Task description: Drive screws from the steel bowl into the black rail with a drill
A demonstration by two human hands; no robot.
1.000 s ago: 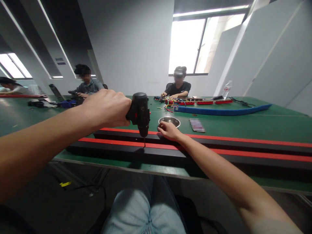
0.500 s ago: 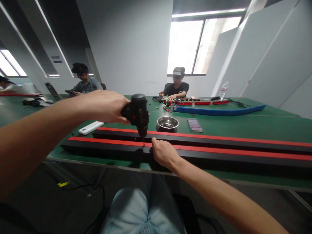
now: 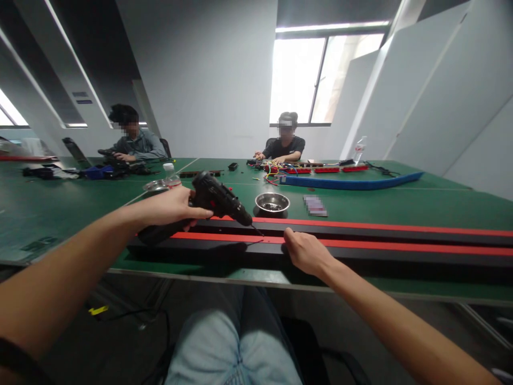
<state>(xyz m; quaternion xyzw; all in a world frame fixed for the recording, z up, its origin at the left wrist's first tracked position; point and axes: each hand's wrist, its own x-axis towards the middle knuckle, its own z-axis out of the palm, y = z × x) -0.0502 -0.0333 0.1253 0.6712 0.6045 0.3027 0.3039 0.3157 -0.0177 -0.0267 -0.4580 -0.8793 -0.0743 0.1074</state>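
My left hand (image 3: 168, 207) is closed round the grip of a black cordless drill (image 3: 218, 199). The drill is tilted, its bit pointing down and right toward the near black and red rail (image 3: 385, 251). My right hand (image 3: 306, 252) rests on that rail's near edge with its fingers curled over it, just right of the bit. A second black and red rail (image 3: 380, 229) lies parallel behind the first. A small steel bowl (image 3: 272, 202) stands just behind both rails.
The green table (image 3: 420, 206) stretches far back. A blurred card (image 3: 315, 205) lies beside the bowl, a long blue strip (image 3: 352, 183) farther off. Two other people sit at the far side with coloured wires (image 3: 276, 172) and red parts. A water bottle (image 3: 359, 149) stands at back right.
My left hand has tipped the drill from upright to slanted and lowered it. My right hand has come from the bowl to the near rail, then slid right along it.
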